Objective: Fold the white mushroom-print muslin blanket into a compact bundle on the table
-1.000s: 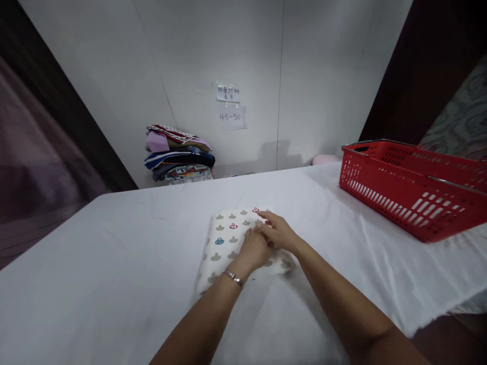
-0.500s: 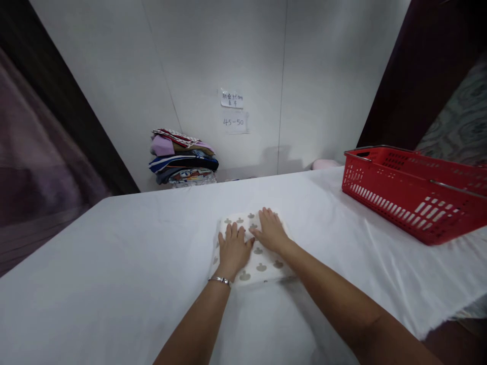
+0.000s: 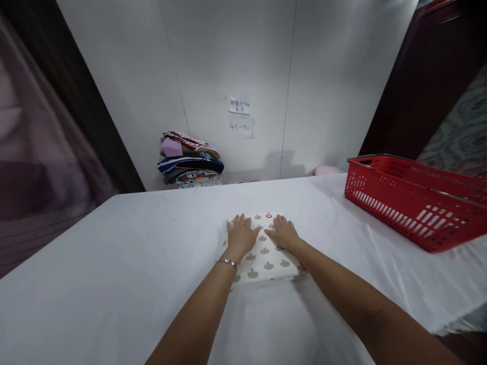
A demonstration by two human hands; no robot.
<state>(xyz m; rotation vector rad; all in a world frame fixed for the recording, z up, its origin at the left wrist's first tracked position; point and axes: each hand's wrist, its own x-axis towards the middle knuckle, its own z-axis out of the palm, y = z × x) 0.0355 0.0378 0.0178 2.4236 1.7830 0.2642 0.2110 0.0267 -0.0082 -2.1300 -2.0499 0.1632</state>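
Note:
A folded white cloth (image 3: 262, 261) with grey mushroom-like prints and a small red mark near its far edge lies flat on the white-covered table (image 3: 133, 263). On its left half rests my left hand (image 3: 242, 237), palm down with fingers stretched out and the thumb pointing inward. My right hand (image 3: 285, 234) lies flat on the cloth's right side, fingers extended toward the far edge. The two thumbs point at each other with a small gap between them. A silver bracelet (image 3: 228, 262) circles my left wrist.
A red plastic basket (image 3: 395, 203) with metal handles stands at the right of the table. Against the wall at the back left is a stack of folded clothes (image 3: 192, 159). Paper notes (image 3: 241, 128) hang on the wall, one reading 45-50. A curtain (image 3: 49, 152) hangs at the left.
My hands have moved apart across the cloth, the right one toward its right edge. The red mark at the far edge now shows. The whole view has shifted slightly.

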